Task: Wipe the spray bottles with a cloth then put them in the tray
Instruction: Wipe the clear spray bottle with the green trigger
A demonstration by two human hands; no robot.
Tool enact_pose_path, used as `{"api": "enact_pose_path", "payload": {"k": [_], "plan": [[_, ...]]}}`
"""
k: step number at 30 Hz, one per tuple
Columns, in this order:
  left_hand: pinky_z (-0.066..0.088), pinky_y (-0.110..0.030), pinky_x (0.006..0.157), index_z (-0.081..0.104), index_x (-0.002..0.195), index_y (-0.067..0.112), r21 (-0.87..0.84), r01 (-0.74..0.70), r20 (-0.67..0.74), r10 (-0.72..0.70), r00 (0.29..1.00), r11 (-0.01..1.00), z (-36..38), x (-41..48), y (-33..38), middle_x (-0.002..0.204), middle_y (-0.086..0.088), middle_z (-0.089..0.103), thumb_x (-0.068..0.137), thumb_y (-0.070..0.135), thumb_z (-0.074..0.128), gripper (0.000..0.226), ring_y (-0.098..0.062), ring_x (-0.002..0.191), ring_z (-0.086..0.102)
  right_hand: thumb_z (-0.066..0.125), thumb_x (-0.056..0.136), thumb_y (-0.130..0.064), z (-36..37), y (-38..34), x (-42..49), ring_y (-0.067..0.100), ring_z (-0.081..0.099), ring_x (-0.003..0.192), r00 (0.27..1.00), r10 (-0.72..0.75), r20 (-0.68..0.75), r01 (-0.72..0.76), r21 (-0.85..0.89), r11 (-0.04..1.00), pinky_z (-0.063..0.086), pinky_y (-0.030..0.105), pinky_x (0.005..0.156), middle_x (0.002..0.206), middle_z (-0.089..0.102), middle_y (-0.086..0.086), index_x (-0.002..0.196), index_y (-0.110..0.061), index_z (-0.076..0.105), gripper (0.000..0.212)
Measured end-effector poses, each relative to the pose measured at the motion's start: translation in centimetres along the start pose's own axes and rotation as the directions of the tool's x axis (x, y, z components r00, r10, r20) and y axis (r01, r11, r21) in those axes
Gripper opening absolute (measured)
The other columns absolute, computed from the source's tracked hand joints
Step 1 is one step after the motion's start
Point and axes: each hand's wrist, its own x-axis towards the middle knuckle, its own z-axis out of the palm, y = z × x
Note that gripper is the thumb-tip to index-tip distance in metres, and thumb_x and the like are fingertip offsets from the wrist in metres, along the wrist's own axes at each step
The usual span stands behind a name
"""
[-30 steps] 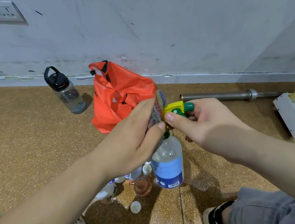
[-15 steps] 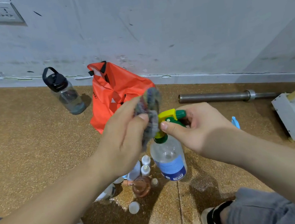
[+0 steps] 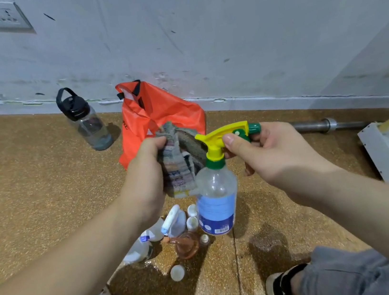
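Spray bottle (image 3: 216, 194) wiped with cloth (image 3: 178, 167).
Right hand (image 3: 272, 156) pinched its trigger head; left hand (image 3: 142, 177), beside the bottle, clutched the cloth.

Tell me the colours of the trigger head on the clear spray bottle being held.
Yellow plastic trigger head, with a green nozzle and green collar; head view.

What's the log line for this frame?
step: wiping | right hand: holds spray bottle upright by its trigger head | left hand: grips cloth beside the bottle's neck | placed: no
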Motion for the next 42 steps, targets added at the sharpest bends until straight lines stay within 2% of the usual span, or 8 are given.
{"api": "enact_pose_path", "payload": {"k": [4, 14, 20, 23, 28, 31, 36, 42], "plan": [[0.049, -0.057, 0.106, 0.071, 0.124, 0.004, -0.001, 0.025, 0.074, -0.025, 0.997, 1.000, 0.4, -0.2, -0.4, 0.117, -0.019, 0.076, 0.096, 0.035, 0.046, 0.049, -0.040, 0.116, 0.069, 0.066, 0.100, -0.029, 0.3, -0.4, 0.4, 0.016, 0.060, 0.066, 0.996, 0.063, -0.070, -0.057, 0.086, 0.995, 0.049, 0.032, 0.060, 0.088, 0.078, 0.009, 0.095, -0.013, 0.073, 0.018], [0.053, -0.016, 0.070, 0.071, 0.086, 0.013, 0.347, -0.004, 0.138, -0.047, 0.989, 0.938, 1.0, -1.6, -2.1, 0.086, 0.002, 0.079, 0.105, 0.022, 0.047, 0.032, -0.005, 0.067, 0.069, 0.066, 0.100, -0.027, 0.4, 0.0, 0.5, 0.027, 0.078, 0.085, 0.992, 0.054, -0.112, -0.041, 0.117, 0.992, 0.064, 0.035, 0.076, 0.091, 0.079, 0.013, 0.096, -0.010, 0.073, 0.019], [0.021, -0.040, 0.127, 0.020, 0.163, 0.019, 0.707, -0.587, 0.541, 0.233, 0.808, 0.394, 0.9, -4.5, -4.6, 0.166, 0.001, 0.029, 0.102, 0.055, 0.027, 0.071, -0.011, 0.156, 0.020, 0.068, 0.098, -0.031, 0.5, -0.2, 0.7, 0.021, 0.076, 0.072, 0.983, 0.049, -0.176, -0.032, 0.098, 0.995, 0.065, 0.046, 0.079, 0.081, 0.077, 0.009, 0.094, -0.007, 0.072, 0.025], [0.037, -0.042, 0.119, 0.038, 0.156, 0.022, 0.616, -0.632, 0.582, 0.270, 0.767, 0.470, 0.4, -3.1, -4.0, 0.151, 0.001, 0.050, 0.106, 0.051, 0.042, 0.057, -0.014, 0.145, 0.043, 0.068, 0.098, -0.030, 0.3, -0.4, 0.4, 0.020, 0.076, 0.072, 0.983, 0.057, -0.175, -0.037, 0.114, 0.993, 0.066, 0.044, 0.076, 0.081, 0.077, 0.009, 0.094, -0.007, 0.071, 0.024], [0.056, -0.021, 0.086, 0.064, 0.130, 0.019, 0.360, -0.357, 0.545, 0.116, 0.830, 0.862, 0.6, -2.0, -2.3, 0.117, 0.004, 0.077, 0.100, 0.023, 0.062, 0.030, -0.010, 0.108, 0.073, 0.068, 0.099, -0.028, -0.2, -0.6, -0.3, 0.020, 0.076, 0.072, 0.988, 0.035, -0.149, -0.017, 0.125, 0.992, 0.066, 0.036, 0.070, 0.084, 0.077, 0.013, 0.096, -0.006, 0.072, 0.022], [0.060, -0.032, 0.093, 0.064, 0.131, 0.020, 0.370, -0.318, 0.506, 0.098, 0.857, 0.873, 2.1, -2.2, -2.6, 0.119, 0.001, 0.077, 0.101, 0.026, 0.064, 0.030, -0.017, 0.111, 0.073, 0.068, 0.099, -0.031, -0.6, -0.4, -0.4, 0.014, 0.073, 0.070, 0.982, 0.028, -0.188, -0.008, 0.104, 0.995, 0.064, 0.033, 0.069, 0.078, 0.076, 0.007, 0.092, -0.010, 0.072, 0.022], [0.056, -0.046, 0.093, 0.057, 0.125, 0.034, 0.582, -0.605, 0.457, 0.397, 0.796, 0.543, 3.6, -2.2, -4.4, 0.115, 0.010, 0.070, 0.098, 0.053, 0.060, 0.033, -0.011, 0.109, 0.068, 0.069, 0.097, -0.034, -1.0, 0.0, -0.1, 0.025, 0.074, 0.074, 0.971, 0.009, -0.239, 0.000, 0.039, 0.999, 0.062, 0.055, 0.079, 0.079, 0.076, 0.012, 0.083, -0.006, 0.071, 0.032], [0.059, -0.025, 0.083, 0.057, 0.134, 0.017, 0.284, -0.321, 0.486, 0.153, 0.860, 0.904, 3.9, -1.2, -4.4, 0.116, -0.002, 0.076, 0.100, 0.043, 0.052, 0.043, -0.013, 0.106, 0.073, 0.069, 0.098, -0.036, -1.9, 0.2, 0.6, 0.036, 0.076, 0.082, 0.954, 0.099, -0.283, -0.061, 0.140, 0.988, 0.063, 0.055, 0.078, 0.085, 0.075, 0.020, 0.087, -0.003, 0.071, 0.035]]}}
